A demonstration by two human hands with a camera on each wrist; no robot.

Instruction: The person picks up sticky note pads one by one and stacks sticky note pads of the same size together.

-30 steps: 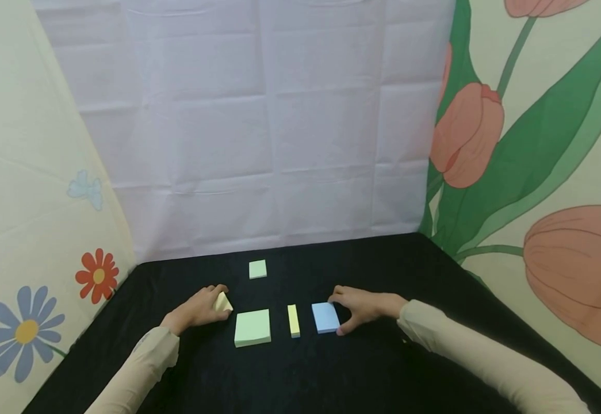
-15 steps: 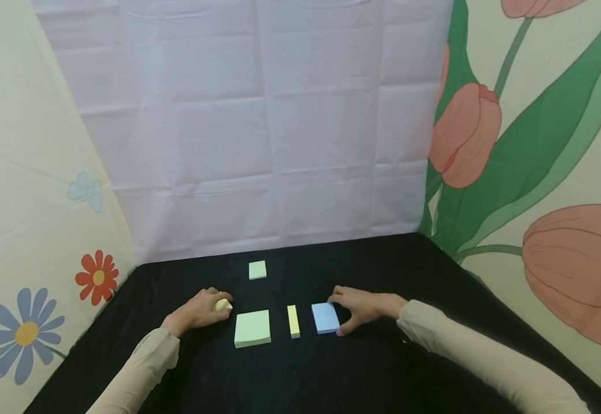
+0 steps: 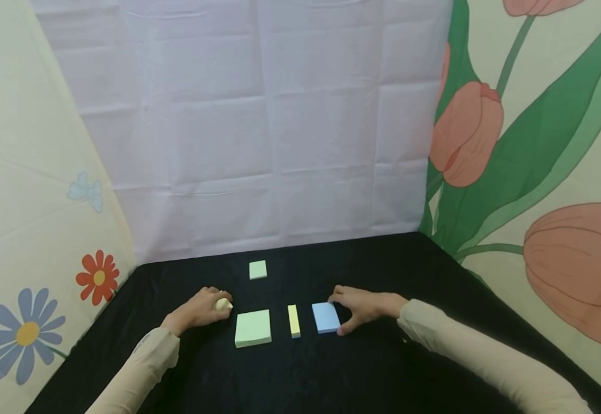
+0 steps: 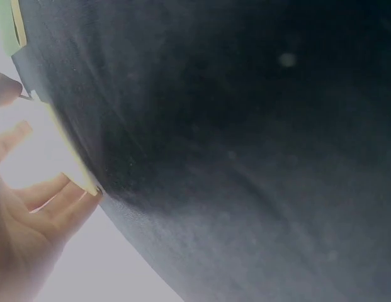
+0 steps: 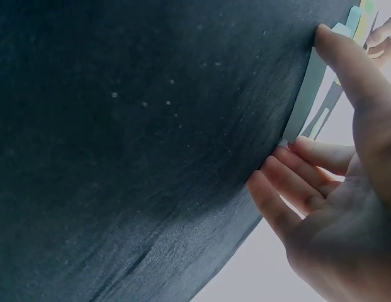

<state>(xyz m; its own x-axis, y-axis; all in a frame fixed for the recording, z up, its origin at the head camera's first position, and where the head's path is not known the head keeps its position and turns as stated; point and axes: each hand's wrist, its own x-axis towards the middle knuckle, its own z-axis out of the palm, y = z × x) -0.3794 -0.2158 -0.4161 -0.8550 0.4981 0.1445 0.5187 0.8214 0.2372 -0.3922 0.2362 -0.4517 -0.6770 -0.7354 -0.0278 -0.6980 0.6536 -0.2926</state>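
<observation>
Light and boxy: hold by opposite edges

Left hand (image 3: 199,307) pinches the pale yellow pad (image 3: 222,304) between thumb and fingertips, grip closed down to the pad's width; pad sits just left of the large green pad (image 3: 253,328). Glare washes out its face in the left wrist view, so can't say if it's fully down on the desk (image 3: 300,379).

Right hand (image 3: 364,305) has the blue pad (image 3: 325,318) by its right side, grip spread to span that edge: thumb at near corner, finger at far one. Pad lies flat, right of the narrow yellow strip (image 3: 293,319).

Handling, judged by look: stacked paper, so light, firm as a block, not slippery, hard to break. Sheets could bend or fan if squeezed at corners. Best hold: mid-height on two opposite sides, gentle squeeze, keep off the top sheet.
</observation>
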